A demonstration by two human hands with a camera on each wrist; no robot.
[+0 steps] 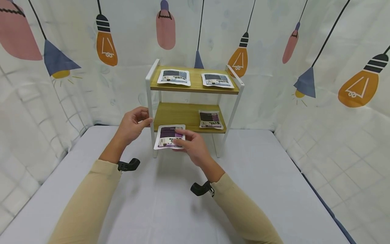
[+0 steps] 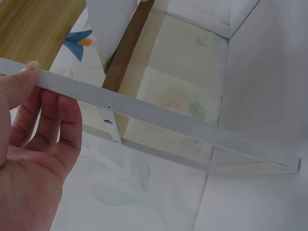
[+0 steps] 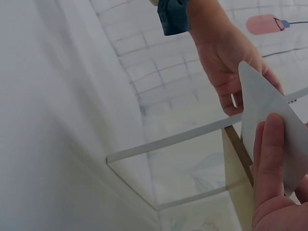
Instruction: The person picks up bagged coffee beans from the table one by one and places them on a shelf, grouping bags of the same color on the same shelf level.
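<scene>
A two-tier shelf rack [image 1: 179, 117] with wooden boards and a white frame stands on the table. My left hand [image 1: 131, 126] holds its left front post [image 2: 72, 86], thumb on one side and fingers on the other. In my right hand [image 1: 196, 147] a flat white-edged pouch [image 1: 164, 137] with a purple label is pinched at its right side. It is tilted at the left front edge of the lower shelf; its plain pale back [image 3: 264, 101] shows in the right wrist view. Another purple-labelled pouch [image 1: 211, 119] lies on that shelf's right side.
On the top shelf lie two pouches with dark blue-grey labels, one pouch [image 1: 174, 77] at left and one pouch [image 1: 217, 80] at right. A white cloth covers the table [image 1: 262, 189]. Printed curtains [image 1: 128, 84] hang behind and at both sides.
</scene>
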